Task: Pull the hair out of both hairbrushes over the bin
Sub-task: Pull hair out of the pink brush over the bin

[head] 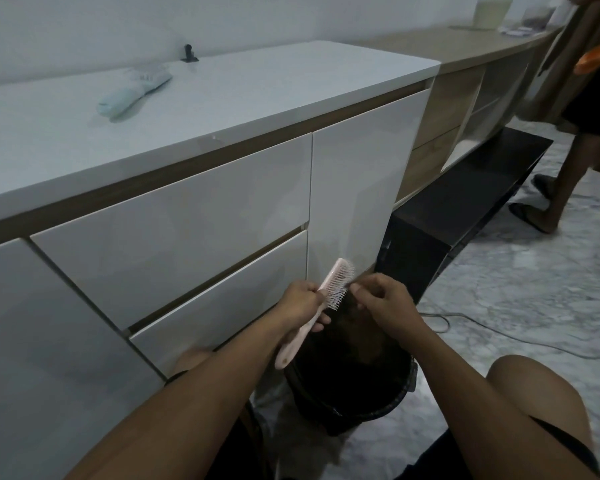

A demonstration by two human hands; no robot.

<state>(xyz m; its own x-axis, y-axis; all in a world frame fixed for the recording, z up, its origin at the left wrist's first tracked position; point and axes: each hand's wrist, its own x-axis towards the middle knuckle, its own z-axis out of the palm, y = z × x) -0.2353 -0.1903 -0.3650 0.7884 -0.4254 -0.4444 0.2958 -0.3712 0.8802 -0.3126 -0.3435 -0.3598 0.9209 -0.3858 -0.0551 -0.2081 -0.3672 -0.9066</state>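
My left hand (302,303) grips a pink hairbrush (331,289) by the upper part of its handle, bristles facing right, head tilted up. My right hand (381,299) is beside the bristles with its fingertips pinched together at the brush head, on strands of hair. Both hands hover above a black bin (392,403) that stands on the floor between my knees. A second, pale mint hairbrush (132,90) lies on the white cabinet top (257,98) at the back left.
White drawer fronts (174,223) rise just left of the bin. A black low bench (465,199) lies to the right. A grey cable (499,337) runs across the marble floor. Another person's legs (565,181) stand at the far right.
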